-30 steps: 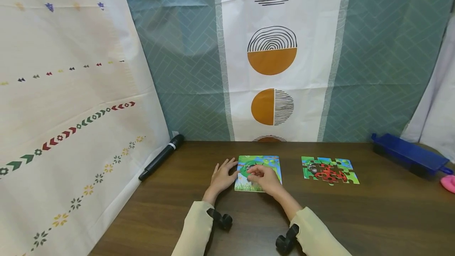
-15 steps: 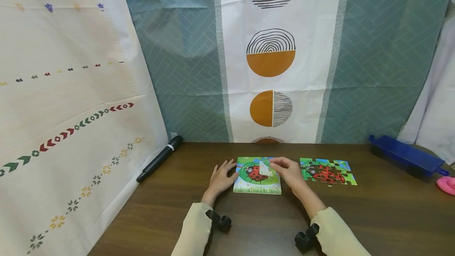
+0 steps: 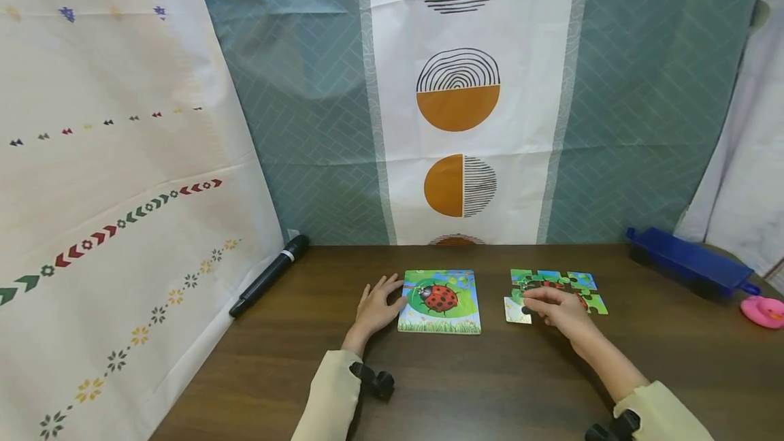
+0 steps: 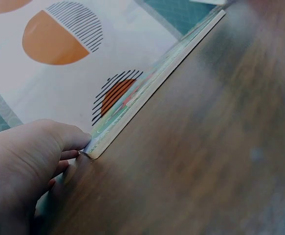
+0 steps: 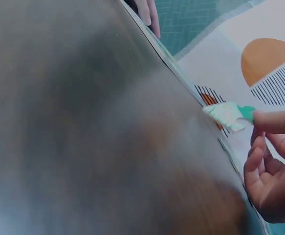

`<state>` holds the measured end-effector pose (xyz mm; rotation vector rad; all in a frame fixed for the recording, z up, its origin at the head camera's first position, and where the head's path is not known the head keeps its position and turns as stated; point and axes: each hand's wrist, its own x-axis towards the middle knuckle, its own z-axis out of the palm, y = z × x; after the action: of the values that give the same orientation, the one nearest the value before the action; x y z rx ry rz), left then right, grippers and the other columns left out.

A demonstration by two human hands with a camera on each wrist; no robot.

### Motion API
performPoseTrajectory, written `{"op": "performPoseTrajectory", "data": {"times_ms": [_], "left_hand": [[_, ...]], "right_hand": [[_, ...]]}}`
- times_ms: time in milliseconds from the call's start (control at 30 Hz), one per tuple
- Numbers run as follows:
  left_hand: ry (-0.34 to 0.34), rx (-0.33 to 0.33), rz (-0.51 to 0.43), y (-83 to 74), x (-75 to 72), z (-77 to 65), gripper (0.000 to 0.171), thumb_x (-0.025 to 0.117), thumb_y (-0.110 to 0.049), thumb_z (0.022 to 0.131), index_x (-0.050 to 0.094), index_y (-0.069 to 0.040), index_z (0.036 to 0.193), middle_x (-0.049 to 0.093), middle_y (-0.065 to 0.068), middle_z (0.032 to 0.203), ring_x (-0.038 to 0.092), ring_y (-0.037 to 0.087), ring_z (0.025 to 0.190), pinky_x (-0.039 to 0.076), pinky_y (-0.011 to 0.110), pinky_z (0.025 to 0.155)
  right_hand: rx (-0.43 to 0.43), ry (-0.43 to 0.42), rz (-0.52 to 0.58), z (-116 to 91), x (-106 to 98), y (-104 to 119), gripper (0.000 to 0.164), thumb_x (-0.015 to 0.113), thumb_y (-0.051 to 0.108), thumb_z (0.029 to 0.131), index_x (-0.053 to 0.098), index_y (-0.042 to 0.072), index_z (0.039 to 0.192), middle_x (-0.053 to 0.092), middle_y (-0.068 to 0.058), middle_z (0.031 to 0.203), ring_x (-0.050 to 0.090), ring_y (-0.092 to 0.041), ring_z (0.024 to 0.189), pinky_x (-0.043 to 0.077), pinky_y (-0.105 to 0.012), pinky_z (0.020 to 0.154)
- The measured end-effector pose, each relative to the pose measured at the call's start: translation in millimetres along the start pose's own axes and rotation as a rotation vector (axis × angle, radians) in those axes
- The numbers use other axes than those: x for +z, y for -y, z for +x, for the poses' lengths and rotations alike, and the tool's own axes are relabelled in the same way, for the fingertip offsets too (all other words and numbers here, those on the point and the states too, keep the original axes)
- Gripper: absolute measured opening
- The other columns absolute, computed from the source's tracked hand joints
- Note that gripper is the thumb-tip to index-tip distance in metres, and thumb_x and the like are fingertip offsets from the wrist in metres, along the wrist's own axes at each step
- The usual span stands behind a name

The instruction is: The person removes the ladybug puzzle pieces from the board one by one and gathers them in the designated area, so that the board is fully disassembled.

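Note:
A jigsaw piece (image 3: 516, 312), pale with grass and a bit of green, is pinched between the thumb and fingers of my right hand (image 3: 563, 315). In the right wrist view the piece (image 5: 226, 115) sticks out from the fingertips. It is at the lower left corner of a partly joined ladybug puzzle (image 3: 582, 282), which the right hand partly covers. Left of that lies a square ladybug picture board (image 3: 439, 324), flat on the table. My left hand (image 3: 372, 308) rests at its left edge with fingers spread; in the left wrist view the thumb touches the board's corner (image 4: 96, 147).
A thick black marker-shaped object (image 3: 269, 276) leans by the cloth at the left. At the far right are a blue tray (image 3: 692, 260) and a pink rubber duck (image 3: 763, 310). A patterned curtain (image 3: 324, 155) hangs behind the brown table (image 3: 465, 386).
My right hand has lifted the piece off the picture board and carried it right to the puzzle, uncovering the ladybug picture. The left hand stays at the board's edge.

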<state>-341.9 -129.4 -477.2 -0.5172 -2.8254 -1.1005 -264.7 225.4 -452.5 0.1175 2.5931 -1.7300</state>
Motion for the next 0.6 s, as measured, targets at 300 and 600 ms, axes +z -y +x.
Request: {"op": "performPoseTrajectory", "data": {"times_ms": [300,600], "left_hand": [[-0.013,0.003,-0.008,0.2,-1.0,-0.4,0.046,0.058,-0.026,0.095,0.056,-0.007,0.137,0.042,0.012,0.154,0.028,0.034,0.149,0.007,0.060,0.122],[-0.006,0.006,0.002,1.8,0.5,0.3,0.046,0.058,-0.027,0.095,0.057,-0.007,0.137,0.043,0.012,0.154,0.029,0.034,0.148,0.008,0.061,0.122]], "right_hand": [[-0.113,-0.042,-0.212,-9,-17,-11,0.036,0.066,0.031,0.093,0.069,0.002,0.113,0.068,-0.015,0.115,0.056,-0.006,0.088,0.047,-0.026,0.068],[-0.187,-0.059,-0.309,-12,-15,-12,0.030,0.071,0.023,0.089,0.070,0.003,0.111,0.070,-0.012,0.103,0.054,-0.004,0.075,0.046,-0.023,0.062]]}}
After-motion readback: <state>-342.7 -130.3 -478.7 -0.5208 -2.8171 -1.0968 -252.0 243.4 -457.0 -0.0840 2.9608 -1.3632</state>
